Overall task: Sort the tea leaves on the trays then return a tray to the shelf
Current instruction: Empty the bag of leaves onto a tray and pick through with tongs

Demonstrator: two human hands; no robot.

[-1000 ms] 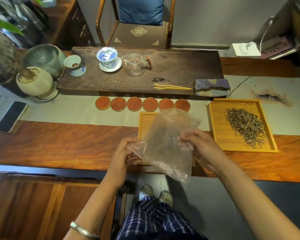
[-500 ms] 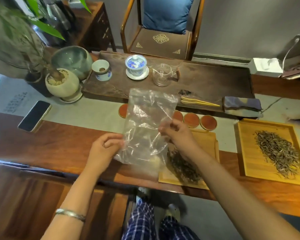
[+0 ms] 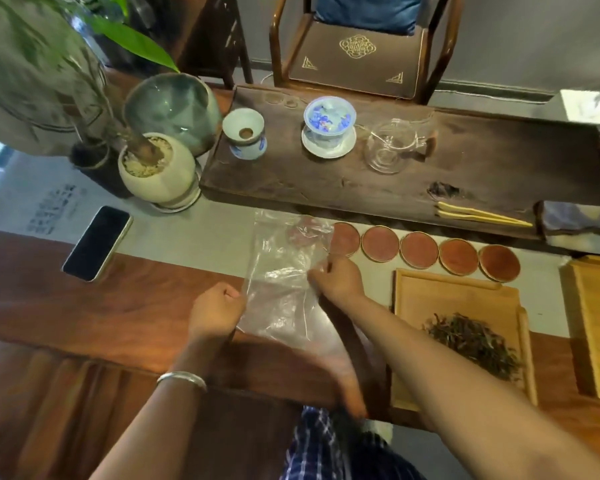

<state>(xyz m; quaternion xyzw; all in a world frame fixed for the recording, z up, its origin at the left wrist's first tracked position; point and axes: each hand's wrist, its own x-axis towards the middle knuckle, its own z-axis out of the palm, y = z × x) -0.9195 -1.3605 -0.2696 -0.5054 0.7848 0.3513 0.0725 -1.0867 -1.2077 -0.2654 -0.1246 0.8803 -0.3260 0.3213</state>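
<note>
Clear plastic bag held over the table edge by both hands

The plastic bag is pinched at its left edge by the left hand and at its right edge by the right hand. At 3 o'clock, the wooden tray carries tea leaves; a second tray lies further right.

We see two bare forearms coming up from the lower edge of the frame, with no sleeves showing on either. On the left wrist, lower left of centre, sits a plain silver bangle, smooth and rounded. At the bottom centre of the frame we see dark blue trousers with a white and pale blue check pattern, partly blurred.
</note>
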